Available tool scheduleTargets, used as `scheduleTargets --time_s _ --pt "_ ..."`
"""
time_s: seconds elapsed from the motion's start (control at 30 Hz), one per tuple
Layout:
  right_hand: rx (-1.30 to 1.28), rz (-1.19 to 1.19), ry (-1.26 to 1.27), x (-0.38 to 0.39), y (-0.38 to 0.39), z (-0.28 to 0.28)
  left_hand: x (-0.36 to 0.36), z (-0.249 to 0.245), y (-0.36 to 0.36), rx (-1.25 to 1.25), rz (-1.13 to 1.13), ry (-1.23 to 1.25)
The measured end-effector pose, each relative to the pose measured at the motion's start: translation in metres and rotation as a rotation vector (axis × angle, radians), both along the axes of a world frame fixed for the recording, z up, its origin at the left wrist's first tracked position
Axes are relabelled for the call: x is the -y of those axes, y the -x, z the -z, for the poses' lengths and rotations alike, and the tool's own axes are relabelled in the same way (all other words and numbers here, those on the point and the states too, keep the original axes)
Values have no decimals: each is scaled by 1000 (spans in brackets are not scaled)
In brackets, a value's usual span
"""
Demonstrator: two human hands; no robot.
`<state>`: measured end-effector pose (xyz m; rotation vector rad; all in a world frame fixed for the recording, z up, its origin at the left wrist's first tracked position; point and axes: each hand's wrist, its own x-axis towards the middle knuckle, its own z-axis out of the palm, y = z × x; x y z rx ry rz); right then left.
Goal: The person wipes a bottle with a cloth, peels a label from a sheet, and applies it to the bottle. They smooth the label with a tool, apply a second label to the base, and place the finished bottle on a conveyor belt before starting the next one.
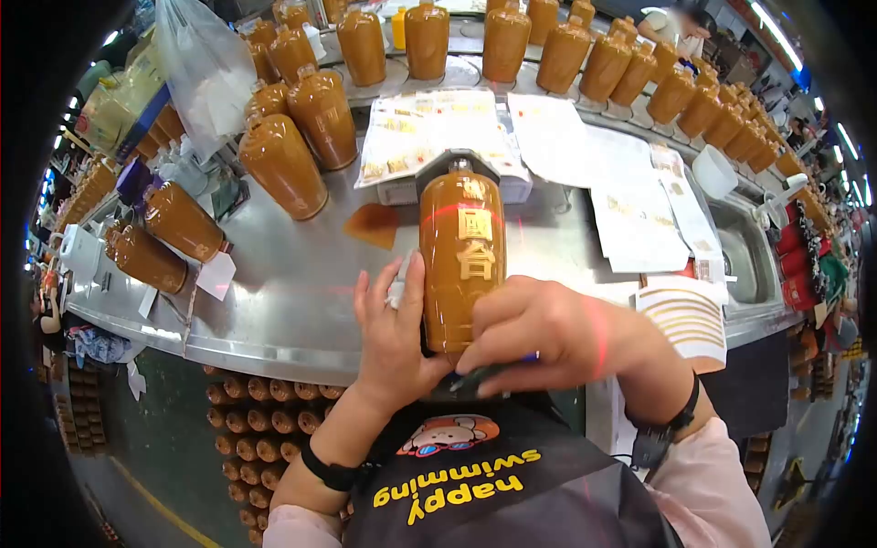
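Observation:
A glossy brown bottle (459,265) with raised gold characters lies in front of me, its neck end in a dark holder (459,157). A red light line crosses it. My left hand (393,338) is against the bottle's left side near the base, steadying it, with something white and crumpled (396,290) at its fingers. My right hand (548,327) is closed at the bottle's lower right, on a slim dark tool (498,373) with a blue part. Its kind is mostly hidden by my fingers.
Sheets with gold decals (429,128) lie behind the holder, and more papers (639,215) sit to the right. A curved-stripe sheet (685,320) is near my right wrist. Brown bottles (283,164) stand at left and along the back conveyor. A sink (744,251) is at right.

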<state>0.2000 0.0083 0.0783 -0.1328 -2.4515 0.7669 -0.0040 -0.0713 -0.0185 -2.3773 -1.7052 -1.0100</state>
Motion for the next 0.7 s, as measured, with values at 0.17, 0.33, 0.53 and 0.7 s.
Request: scheduleTargets --time_s 0.17,0.33,0.53,0.7 --pt "-149 430 -321 -7 -13 35 -2 1 2 137 73 70" --pt "-2 282 452 23 -42 28 -7 -4 6 63 216 -24" --pt "-198 805 276 -10 -84 42 -39 -47 0 -17 411 -82" --pt "381 1251 -45 -106 -206 98 -31 -32 1 85 390 -98"
